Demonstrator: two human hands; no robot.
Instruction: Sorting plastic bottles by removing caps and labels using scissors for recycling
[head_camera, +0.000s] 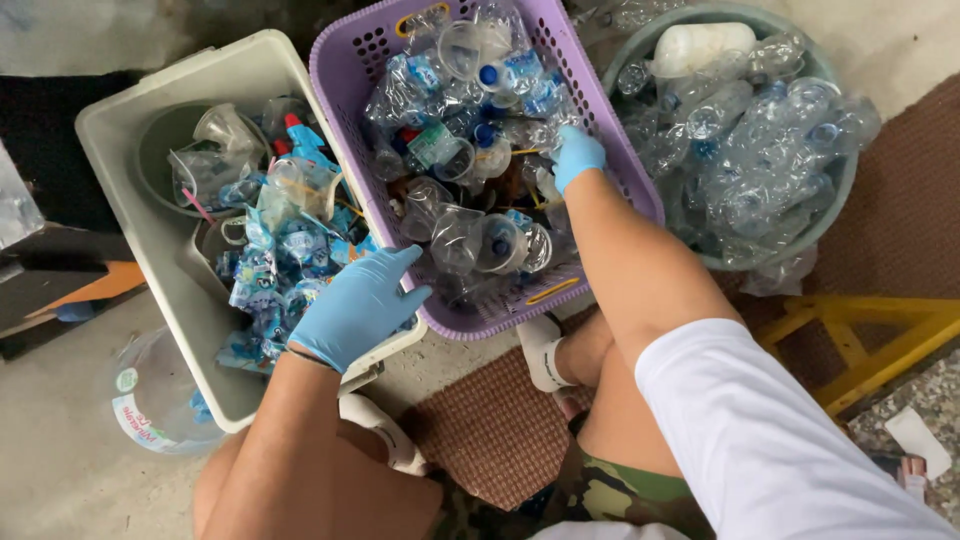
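The gloved right hand (577, 155) digs, fingers curled, among crumpled clear plastic bottles (470, 110) inside the perforated purple basket (345, 95), while the left hand (358, 305) rests open.

Gloved right hand (577, 155) reaches into purple basket (345, 70) of bottles (500, 75).

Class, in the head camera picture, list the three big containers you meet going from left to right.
White bin with labels and cups → purple basket of crushed bottles and cups → grey-green tub of clear bottles.
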